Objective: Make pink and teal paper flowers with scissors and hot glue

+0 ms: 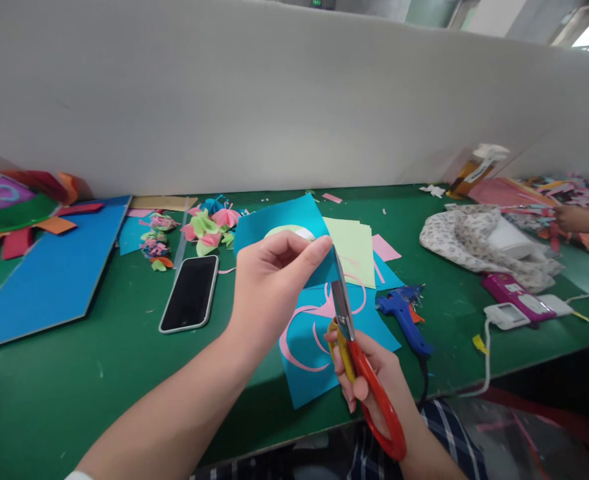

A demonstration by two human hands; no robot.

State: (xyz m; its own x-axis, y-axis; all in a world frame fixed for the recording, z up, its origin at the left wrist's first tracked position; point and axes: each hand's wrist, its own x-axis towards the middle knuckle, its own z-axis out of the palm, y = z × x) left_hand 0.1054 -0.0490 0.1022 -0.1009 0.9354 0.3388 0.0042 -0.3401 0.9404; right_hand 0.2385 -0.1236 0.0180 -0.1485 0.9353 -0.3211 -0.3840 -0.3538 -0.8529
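Note:
Between thumb and fingers, my left hand (pixel 274 280) pinches a blue sheet of paper (pixel 294 210) held up above the table. A pale green and white shape shows on that sheet, partly hidden behind my knuckles. My right hand (pixel 374 373) grips red-handled scissors (pixel 382 397), blades upward, with yellow on one inner handle. The blades meet the right edge of the held sheet, close to my left fingertips. Beneath my hands lies another blue sheet (pixel 299 380) with curled pink paper strips (pixel 304 363) on it. Pale green paper (pixel 349 240) lies behind.
A phone (pixel 189 293) and paper flowers (pixel 209 223) lie left, beside a blue board (pixel 49 280). Right are a blue glue gun (pixel 404 313), a purple power strip (pixel 517 297), patterned cloth (pixel 454 237) and a bottle (pixel 477 170). Another person's hand (pixel 582 219) is at the far right.

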